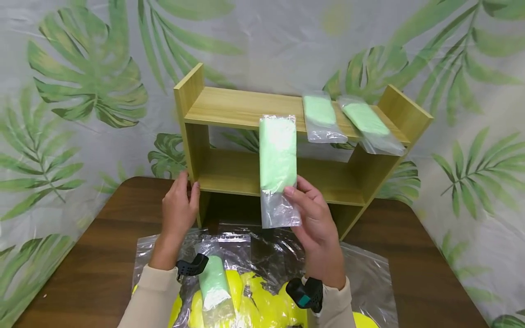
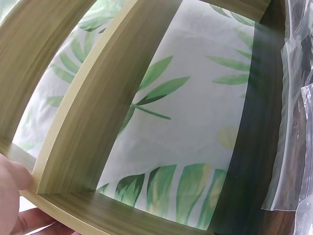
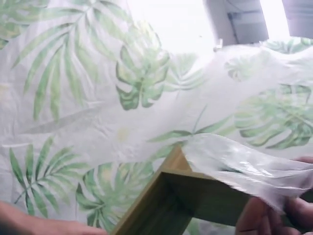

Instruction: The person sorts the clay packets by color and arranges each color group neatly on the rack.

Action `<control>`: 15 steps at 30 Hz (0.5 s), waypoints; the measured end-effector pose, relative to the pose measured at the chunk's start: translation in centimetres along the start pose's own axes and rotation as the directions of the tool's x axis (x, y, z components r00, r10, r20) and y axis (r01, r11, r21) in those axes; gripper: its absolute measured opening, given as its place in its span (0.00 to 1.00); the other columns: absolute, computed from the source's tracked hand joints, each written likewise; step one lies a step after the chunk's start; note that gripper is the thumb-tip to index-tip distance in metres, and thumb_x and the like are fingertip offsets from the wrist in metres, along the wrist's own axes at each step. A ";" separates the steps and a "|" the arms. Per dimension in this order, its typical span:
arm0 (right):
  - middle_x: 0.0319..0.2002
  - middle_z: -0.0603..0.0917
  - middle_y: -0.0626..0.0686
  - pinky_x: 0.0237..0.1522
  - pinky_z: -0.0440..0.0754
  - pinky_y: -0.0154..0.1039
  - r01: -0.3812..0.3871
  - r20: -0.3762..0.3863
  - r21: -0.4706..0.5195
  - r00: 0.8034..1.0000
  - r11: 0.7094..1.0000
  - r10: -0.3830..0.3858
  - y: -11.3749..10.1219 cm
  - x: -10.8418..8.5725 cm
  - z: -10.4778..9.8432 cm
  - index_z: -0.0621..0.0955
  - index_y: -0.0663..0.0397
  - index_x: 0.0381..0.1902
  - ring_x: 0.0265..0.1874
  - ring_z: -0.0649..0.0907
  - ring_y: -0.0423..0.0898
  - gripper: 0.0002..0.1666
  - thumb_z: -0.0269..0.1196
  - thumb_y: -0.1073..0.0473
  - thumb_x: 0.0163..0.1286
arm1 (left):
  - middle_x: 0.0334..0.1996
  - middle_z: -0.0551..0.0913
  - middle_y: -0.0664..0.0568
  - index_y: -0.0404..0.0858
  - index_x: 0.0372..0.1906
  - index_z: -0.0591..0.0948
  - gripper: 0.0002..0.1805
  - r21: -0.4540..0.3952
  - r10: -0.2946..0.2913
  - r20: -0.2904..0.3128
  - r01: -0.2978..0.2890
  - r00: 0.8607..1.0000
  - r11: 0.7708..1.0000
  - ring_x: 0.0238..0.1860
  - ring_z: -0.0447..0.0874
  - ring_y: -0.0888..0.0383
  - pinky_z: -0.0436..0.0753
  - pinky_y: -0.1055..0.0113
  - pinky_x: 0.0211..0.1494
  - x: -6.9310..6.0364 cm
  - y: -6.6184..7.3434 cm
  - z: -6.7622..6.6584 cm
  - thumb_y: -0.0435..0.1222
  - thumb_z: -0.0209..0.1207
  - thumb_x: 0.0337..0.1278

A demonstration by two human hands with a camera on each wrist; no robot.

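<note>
My right hand [image 1: 317,218] pinches the lower clear end of a plastic bag [image 1: 279,168] with a folded pale green item inside. The bag stands upright in front of the shelf; in the right wrist view fingers [image 3: 266,218] hold its clear film [image 3: 244,164]. My left hand [image 1: 180,205] grips the left side panel of the wooden shelf [image 1: 246,102]. From the left wrist, the thumb [image 2: 14,176] shows on the panel's near side, other fingers beyond it. Two similar green bags, one [image 1: 320,111] beside another [image 1: 367,120], lie on the top board, overhanging its front.
Another green bag [image 1: 215,284] lies on the table before me among clear zip bags [image 1: 369,269] and bright yellow contents [image 1: 262,303]. The brown table [image 1: 106,237] has rounded far corners. A leaf-print cloth [image 1: 262,45] hangs behind the shelf.
</note>
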State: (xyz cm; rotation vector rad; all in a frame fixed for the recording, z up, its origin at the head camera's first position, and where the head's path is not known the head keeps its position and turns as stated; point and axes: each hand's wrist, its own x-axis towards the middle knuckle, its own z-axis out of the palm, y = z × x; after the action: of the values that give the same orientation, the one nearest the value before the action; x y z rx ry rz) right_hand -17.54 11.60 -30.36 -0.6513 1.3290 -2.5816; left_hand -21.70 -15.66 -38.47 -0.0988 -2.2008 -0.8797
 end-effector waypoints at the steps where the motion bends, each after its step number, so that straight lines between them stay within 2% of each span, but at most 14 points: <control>1: 0.41 0.82 0.52 0.37 0.81 0.37 0.015 -0.024 0.017 1.000 1.000 -0.015 0.1 0.1 0.1 0.78 0.56 0.53 0.37 0.82 0.44 0.16 0.49 0.68 0.72 | 0.43 0.80 0.33 0.27 0.56 0.72 0.19 -0.002 -0.001 0.002 0.001 1.000 1.000 0.40 0.81 0.35 0.79 0.42 0.40 -0.1 0.0 0.0 0.37 0.54 0.69; 4: 0.39 0.83 0.51 0.37 0.81 0.36 0.060 -0.096 0.045 0.994 0.997 -0.055 0.3 0.3 0.5 0.80 0.56 0.49 0.36 0.82 0.44 0.15 0.48 0.67 0.73 | 0.43 0.80 0.33 0.27 0.56 0.72 0.19 -0.007 -0.005 0.005 0.005 1.000 1.000 0.40 0.81 0.35 0.79 0.43 0.40 -0.2 0.1 0.0 0.37 0.54 0.69; 6: 0.40 0.82 0.51 0.37 0.81 0.36 0.083 -0.132 0.030 0.988 0.996 -0.078 0.5 0.3 0.9 0.80 0.54 0.49 0.36 0.81 0.44 0.14 0.50 0.66 0.73 | 0.44 0.80 0.32 0.26 0.56 0.72 0.19 -0.008 -0.003 0.001 0.003 1.000 1.000 0.41 0.81 0.35 0.78 0.42 0.41 -0.2 0.1 0.0 0.36 0.54 0.69; 10: 0.43 0.80 0.52 0.36 0.81 0.38 0.116 -0.182 -0.044 0.976 0.992 -0.123 0.6 0.1 1.5 0.76 0.51 0.54 0.37 0.81 0.45 0.13 0.53 0.63 0.74 | 0.45 0.80 0.32 0.26 0.56 0.72 0.19 -0.008 0.000 -0.009 0.000 1.000 1.000 0.42 0.81 0.34 0.78 0.42 0.42 -0.1 0.1 0.0 0.36 0.54 0.69; 15: 0.45 0.79 0.54 0.35 0.82 0.40 0.128 -0.236 -0.137 0.959 0.982 -0.158 0.4 -0.3 2.0 0.72 0.51 0.58 0.37 0.81 0.47 0.16 0.55 0.59 0.75 | 0.45 0.80 0.33 0.27 0.56 0.72 0.19 -0.004 -0.005 -0.004 0.005 1.000 1.000 0.42 0.81 0.35 0.78 0.42 0.42 0.1 0.1 0.0 0.36 0.54 0.69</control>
State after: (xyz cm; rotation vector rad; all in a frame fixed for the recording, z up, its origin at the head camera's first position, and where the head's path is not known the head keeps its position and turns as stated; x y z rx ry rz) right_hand -16.38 10.01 -29.76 -0.4715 1.5770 -2.7903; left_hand -21.74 -15.60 -38.40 -0.0938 -2.1959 -0.8866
